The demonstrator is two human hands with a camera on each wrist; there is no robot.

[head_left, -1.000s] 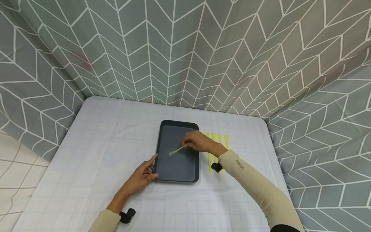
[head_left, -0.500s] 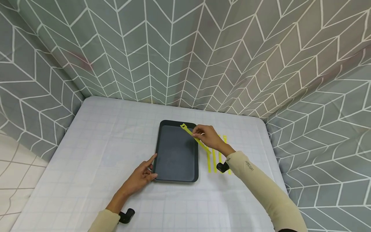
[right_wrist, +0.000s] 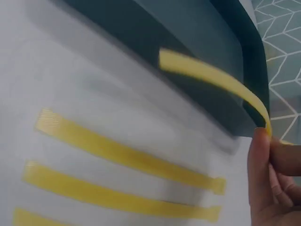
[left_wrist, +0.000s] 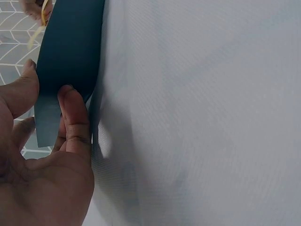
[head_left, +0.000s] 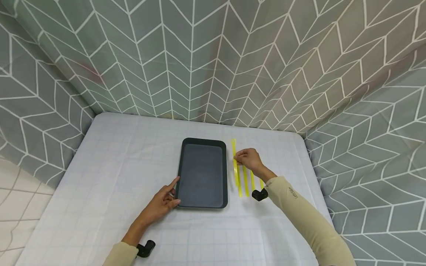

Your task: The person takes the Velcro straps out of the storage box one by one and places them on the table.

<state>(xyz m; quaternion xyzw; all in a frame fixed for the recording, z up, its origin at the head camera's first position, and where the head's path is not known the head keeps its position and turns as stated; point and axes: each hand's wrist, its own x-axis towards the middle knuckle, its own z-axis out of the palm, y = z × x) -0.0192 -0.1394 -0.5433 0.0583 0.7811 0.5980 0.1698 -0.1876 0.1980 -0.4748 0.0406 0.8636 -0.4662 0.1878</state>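
A dark grey baking tray point(head_left: 203, 173) lies on the table, long side running away from me. My left hand point(head_left: 159, 205) holds its near left corner; in the left wrist view the tray's rim point(left_wrist: 70, 52) passes between the fingers. Right of the tray, my right hand point(head_left: 251, 159) pinches a yellow hook-and-loop cable tie point(head_left: 236, 173) between thumb and finger. In the right wrist view that cable tie point(right_wrist: 211, 75) bends up off the table, its free end in front of the tray wall. Several matching cable ties point(head_left: 246, 184) lie in a row, partly under my right hand.
A white cloth with a faint grid covers the table point(head_left: 133, 155). Grey curtains point(head_left: 213, 66) with white zigzag lines hang behind the table and at both sides.
My right hand has moved right, from over the tray to beside it, still pinching the cable tie, which has turned to run lengthwise. The left hand has stayed at the tray's corner.
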